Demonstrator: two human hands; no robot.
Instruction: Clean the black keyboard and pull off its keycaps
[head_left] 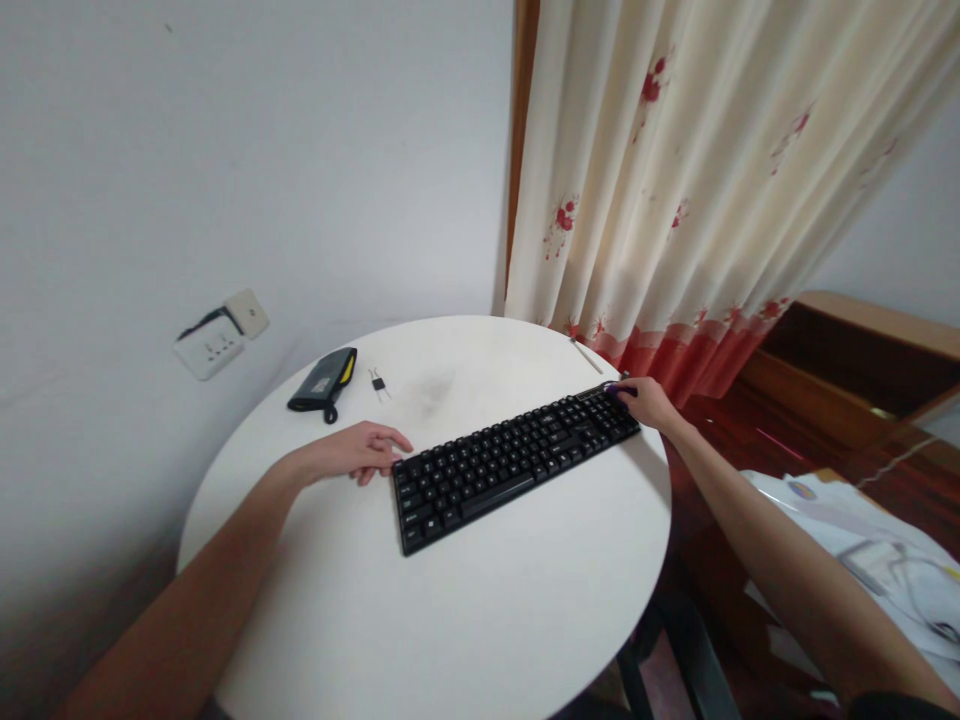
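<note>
A black keyboard (510, 465) lies slantwise on a round white table (465, 630), its right end farther away. My left hand (356, 450) rests at the keyboard's upper left corner, index finger stretched out over the edge and the other fingers loosely bent beneath. At the far right corner, my right hand (645, 402) has its fingers pinched together over the keyboard's back edge. Between those fingers shows something small and dark purple, too small to make out.
Behind my left hand lie a dark pouch (324, 380) with a yellow edge and a small black piece with thin prongs (378, 383). A thin pale stick (587, 356) lies near the curtain (637, 200). A wall socket (210, 347) is at left; a wooden cabinet (862, 340) stands right.
</note>
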